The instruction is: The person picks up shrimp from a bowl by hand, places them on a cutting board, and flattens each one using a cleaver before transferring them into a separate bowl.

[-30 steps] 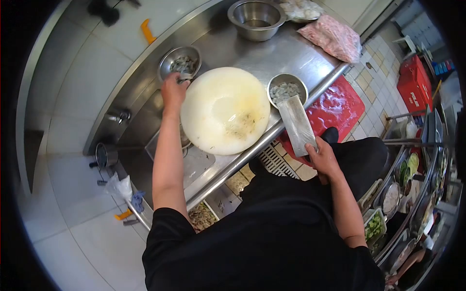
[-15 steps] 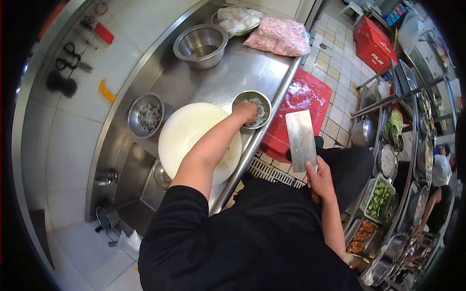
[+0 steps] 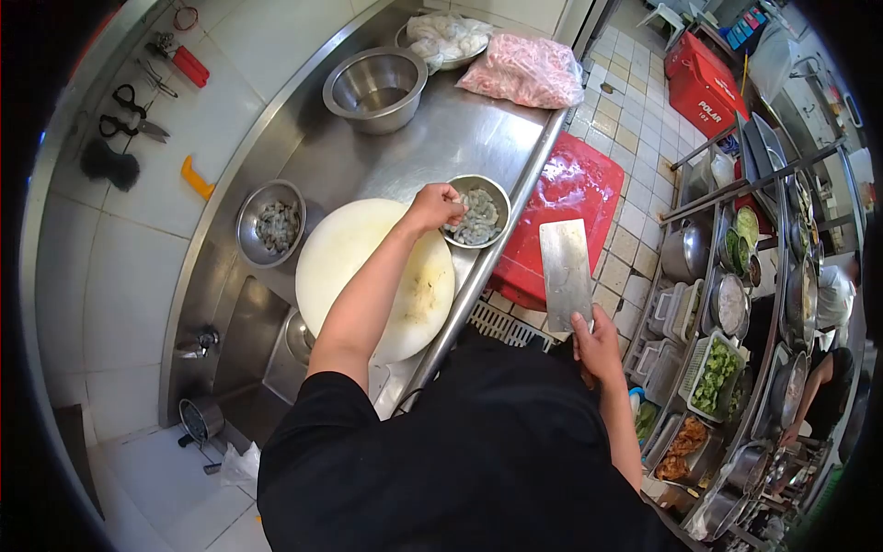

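My left hand [image 3: 434,208] is at the inner edge of a steel bowl [image 3: 504,199], its fingers bent inward and bunched near the shrimp [image 3: 482,221]; I cannot tell whether they have pinched a piece or only touch at the tips; my left forearm crosses above the round white cutting board [image 3: 336,262], whose nearer right part carries a brownish stain; the bowl stands just beside this board, close to the front edge of the steel table [image 3: 437,138]; my right hand [image 3: 600,348] is closed around the handle end of a cleaver [image 3: 567,271], fingers wrapped and thumb against the bottom of the blade, the broad face turned up to me; I hold it out past the table's edge, clear of the board, with a red plastic piece [image 3: 566,198] low down behind it.

On the board's other side sits a second steel bowl [image 3: 246,217], holding more grey shrimp [image 3: 278,226]; farther along the table are a larger steel bowl [image 3: 377,121], a pink-filled plastic bag [image 3: 524,72] and a white bag [image 3: 448,37] resting in a dish; scissors [image 3: 133,115] hang on the tiled wall; to my right, a rack holds a basket of chopped greens [image 3: 715,377].
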Action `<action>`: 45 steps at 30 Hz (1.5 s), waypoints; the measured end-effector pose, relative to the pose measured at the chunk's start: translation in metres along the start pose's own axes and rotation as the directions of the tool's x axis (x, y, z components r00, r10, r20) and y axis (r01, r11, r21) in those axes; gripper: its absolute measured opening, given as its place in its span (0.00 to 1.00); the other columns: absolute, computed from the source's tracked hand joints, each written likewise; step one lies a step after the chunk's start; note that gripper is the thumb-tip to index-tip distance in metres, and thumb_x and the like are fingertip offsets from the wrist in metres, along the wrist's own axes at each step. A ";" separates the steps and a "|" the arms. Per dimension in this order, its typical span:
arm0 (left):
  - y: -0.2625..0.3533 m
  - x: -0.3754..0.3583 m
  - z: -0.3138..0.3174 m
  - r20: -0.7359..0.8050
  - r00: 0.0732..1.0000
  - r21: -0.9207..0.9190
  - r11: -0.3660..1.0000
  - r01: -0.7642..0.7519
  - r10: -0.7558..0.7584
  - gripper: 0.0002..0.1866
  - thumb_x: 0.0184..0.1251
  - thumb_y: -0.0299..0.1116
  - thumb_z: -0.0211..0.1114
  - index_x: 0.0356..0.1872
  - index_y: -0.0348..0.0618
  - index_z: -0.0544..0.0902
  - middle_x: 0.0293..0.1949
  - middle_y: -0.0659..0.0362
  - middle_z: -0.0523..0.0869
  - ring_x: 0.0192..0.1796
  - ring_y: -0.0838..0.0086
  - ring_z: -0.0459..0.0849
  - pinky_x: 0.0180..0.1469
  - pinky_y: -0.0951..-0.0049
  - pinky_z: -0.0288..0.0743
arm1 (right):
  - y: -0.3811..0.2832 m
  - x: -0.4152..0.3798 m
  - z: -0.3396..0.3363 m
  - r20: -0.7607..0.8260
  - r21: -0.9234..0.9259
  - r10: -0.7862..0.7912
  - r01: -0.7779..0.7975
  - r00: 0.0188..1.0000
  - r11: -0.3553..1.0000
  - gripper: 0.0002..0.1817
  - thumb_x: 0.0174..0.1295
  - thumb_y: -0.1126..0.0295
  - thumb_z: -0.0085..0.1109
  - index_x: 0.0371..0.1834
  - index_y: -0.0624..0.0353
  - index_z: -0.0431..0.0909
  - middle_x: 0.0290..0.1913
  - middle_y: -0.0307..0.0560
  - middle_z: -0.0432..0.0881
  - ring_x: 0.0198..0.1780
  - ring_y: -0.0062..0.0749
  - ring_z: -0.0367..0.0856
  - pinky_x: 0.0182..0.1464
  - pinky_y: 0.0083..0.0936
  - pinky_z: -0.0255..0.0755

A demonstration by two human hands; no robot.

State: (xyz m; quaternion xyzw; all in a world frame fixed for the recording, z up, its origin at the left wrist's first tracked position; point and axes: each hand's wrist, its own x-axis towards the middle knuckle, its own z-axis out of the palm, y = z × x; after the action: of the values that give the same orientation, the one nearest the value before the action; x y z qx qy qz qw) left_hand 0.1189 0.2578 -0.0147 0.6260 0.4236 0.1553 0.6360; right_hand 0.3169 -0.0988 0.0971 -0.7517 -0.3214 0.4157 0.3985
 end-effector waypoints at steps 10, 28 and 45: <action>0.007 -0.105 -0.004 -0.302 0.950 -0.446 0.892 -0.070 -0.076 0.06 0.64 0.21 0.71 0.38 0.35 0.81 0.33 0.56 0.87 0.34 0.74 0.87 0.39 0.76 0.84 | 0.009 0.061 0.008 0.273 0.070 -0.008 -0.012 0.962 0.997 0.11 0.76 0.64 0.55 0.51 0.61 0.75 0.20 0.34 0.71 0.15 0.17 0.67 0.18 0.21 0.63; -0.061 -0.241 0.075 -0.744 0.634 -0.008 0.952 0.306 -0.211 0.09 0.73 0.30 0.64 0.45 0.36 0.87 0.34 0.56 0.88 0.32 0.74 0.87 0.36 0.72 0.82 | 0.032 0.133 0.099 0.863 0.027 0.024 -0.094 0.504 0.995 0.12 0.74 0.65 0.55 0.50 0.63 0.76 0.21 0.37 0.72 0.16 0.20 0.70 0.18 0.22 0.66; -0.048 -0.225 0.072 -0.620 0.752 0.556 0.801 0.221 0.223 0.08 0.64 0.29 0.70 0.43 0.43 0.89 0.43 0.55 0.89 0.45 0.60 0.88 0.50 0.65 0.81 | 0.023 0.137 0.124 0.870 -0.063 0.076 -0.043 0.488 0.997 0.11 0.76 0.65 0.54 0.51 0.61 0.74 0.20 0.36 0.71 0.14 0.20 0.68 0.17 0.23 0.65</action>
State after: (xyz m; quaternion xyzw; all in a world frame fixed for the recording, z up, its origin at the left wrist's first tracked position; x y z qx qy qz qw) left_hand 0.0229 0.0381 0.0079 0.6978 0.6459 0.2240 0.2137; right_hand 0.2723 0.0432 -0.0156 -0.4558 -0.4594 0.7465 0.1546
